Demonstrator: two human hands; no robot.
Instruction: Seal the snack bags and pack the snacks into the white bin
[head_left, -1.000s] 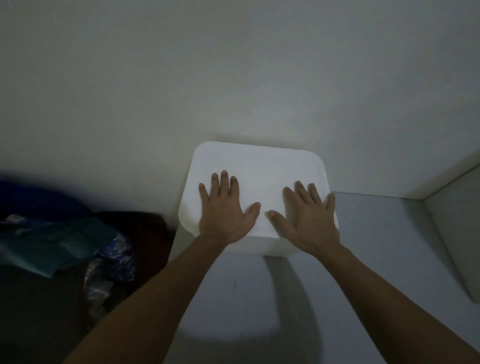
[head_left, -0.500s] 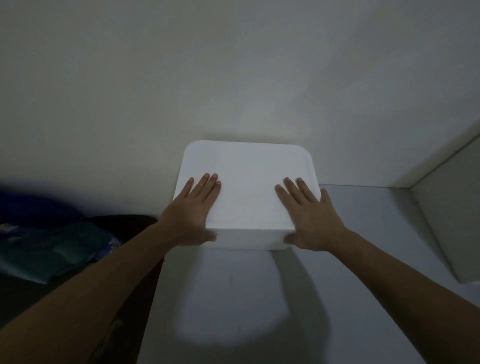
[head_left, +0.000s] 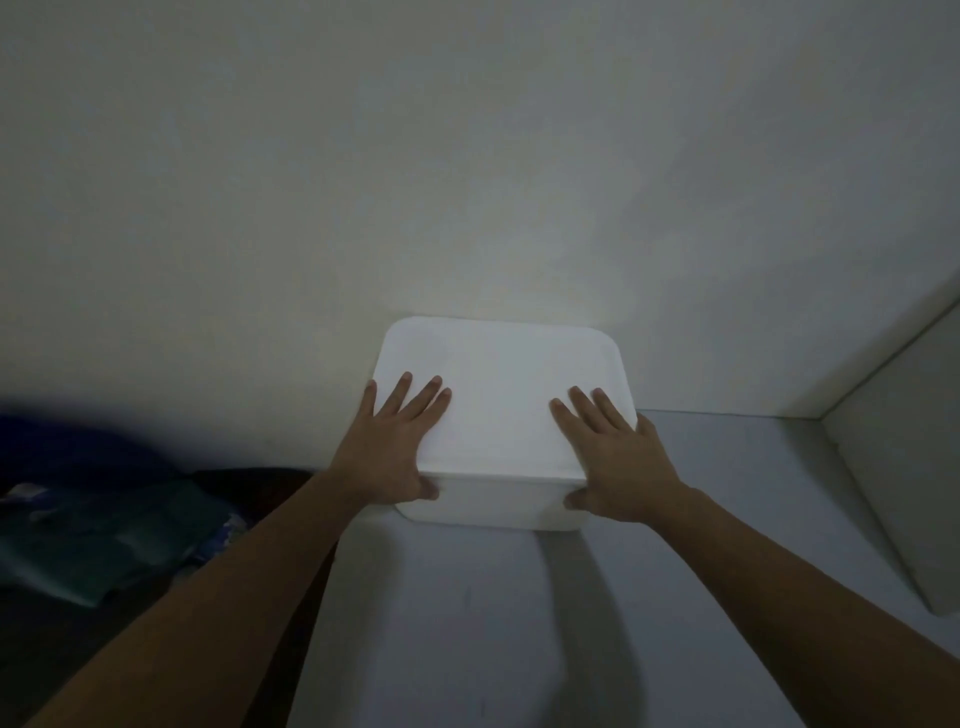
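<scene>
Head view: grey shelf (head_left: 727, 597), pale wall (head_left: 467, 156)

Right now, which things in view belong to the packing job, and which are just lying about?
Part of the job:
white bin, lid on, standing against the wall
left hand, fingers flat on the lid, thumb on the front
right hand, placed the same way

Lying about:
dark pile of cloth and bags at the left, too dim to identify
white panel at the right
grey surface under the bin
</scene>
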